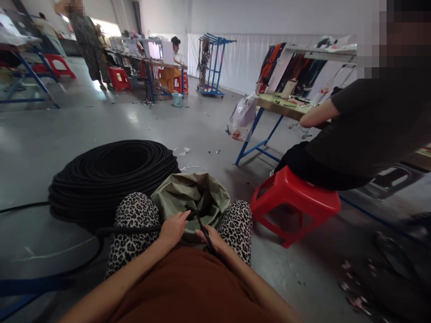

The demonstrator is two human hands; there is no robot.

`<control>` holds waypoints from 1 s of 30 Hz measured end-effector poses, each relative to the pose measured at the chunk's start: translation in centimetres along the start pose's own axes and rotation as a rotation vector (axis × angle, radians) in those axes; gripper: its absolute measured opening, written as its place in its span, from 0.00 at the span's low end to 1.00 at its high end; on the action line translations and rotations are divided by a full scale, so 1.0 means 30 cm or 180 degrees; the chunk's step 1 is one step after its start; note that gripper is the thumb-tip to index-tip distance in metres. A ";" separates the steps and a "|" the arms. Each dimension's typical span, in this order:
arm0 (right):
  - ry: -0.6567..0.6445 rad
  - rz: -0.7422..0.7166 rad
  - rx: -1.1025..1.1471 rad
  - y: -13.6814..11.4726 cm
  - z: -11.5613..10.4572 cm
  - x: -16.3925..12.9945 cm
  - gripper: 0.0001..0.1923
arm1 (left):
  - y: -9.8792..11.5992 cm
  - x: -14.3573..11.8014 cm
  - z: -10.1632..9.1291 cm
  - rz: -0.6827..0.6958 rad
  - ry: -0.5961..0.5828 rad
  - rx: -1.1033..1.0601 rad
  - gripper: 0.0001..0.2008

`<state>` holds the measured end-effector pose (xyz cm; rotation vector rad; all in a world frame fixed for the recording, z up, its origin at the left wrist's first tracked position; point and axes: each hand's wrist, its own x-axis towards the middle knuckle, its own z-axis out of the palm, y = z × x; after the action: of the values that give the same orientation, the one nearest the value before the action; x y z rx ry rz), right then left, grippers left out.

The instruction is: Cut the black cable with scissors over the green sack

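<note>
Left hand [173,229] fingers are closed around a black cable [134,230] over the lap; right hand [213,239] fingers grip a dark tool [204,229], which I can't identify. Both sit above a green bag [188,193] between the knees. The cable coil [111,177] lies on the floor to the left, a red stool [292,202] to the right.

Daylight enters from the doorway [104,27] far ahead-left of the left hand [173,229]; pale glare on the floor [131,116] there. Even, moderately bright. Soft shadows under the red stool [292,202]. Strong wide-angle bending at edges; lower-right corner blurred.
</note>
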<state>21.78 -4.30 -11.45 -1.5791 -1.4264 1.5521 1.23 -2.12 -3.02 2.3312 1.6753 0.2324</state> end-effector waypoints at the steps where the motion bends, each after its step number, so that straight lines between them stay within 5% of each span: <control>1: -0.0006 0.0037 0.0032 -0.004 0.001 -0.002 0.18 | 0.000 0.001 0.000 -0.0003 0.0009 0.0013 0.23; 17: 0.0007 0.0317 0.0364 -0.086 -0.001 -0.053 0.21 | 0.015 -0.002 -0.017 0.0028 0.0072 -0.0029 0.22; 30: 0.0068 0.0256 0.0351 -0.044 0.009 -0.048 0.21 | 0.019 -0.004 -0.021 0.0042 0.0120 0.0085 0.22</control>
<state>21.40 -5.24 -9.76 -1.6000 -1.2578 1.6258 1.53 -2.33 -2.26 2.3721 1.6909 0.2597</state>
